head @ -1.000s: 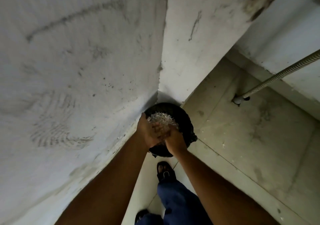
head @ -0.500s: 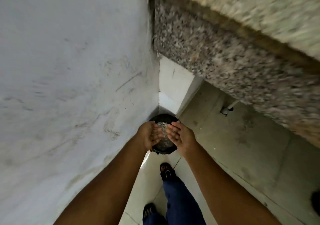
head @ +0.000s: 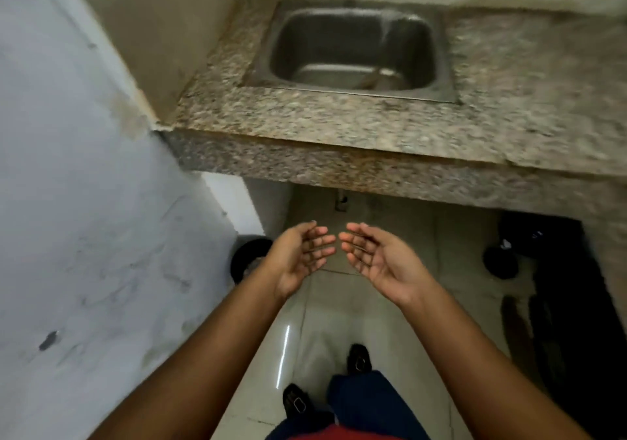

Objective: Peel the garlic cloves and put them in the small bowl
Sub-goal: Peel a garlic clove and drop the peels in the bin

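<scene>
Left hand (head: 298, 260), right hand (head: 380, 263): frame centre, palms up, fingers relaxed, holding nothing, fingertips near each other but apart. Garlic cloves, small bowl: not visible. Black bin (head: 249, 260) (partly hidden by left wrist): left of centre, against wall. Granite counter (head: 339, 154) edge above hands; sink (head: 356, 53) top centre. Tiled floor (head: 325, 321) below.

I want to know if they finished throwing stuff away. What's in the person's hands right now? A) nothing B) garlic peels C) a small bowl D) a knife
A: the left hand and the right hand are both held palm up with relaxed fingers and hold nothing, in front of the granite counter.
</scene>
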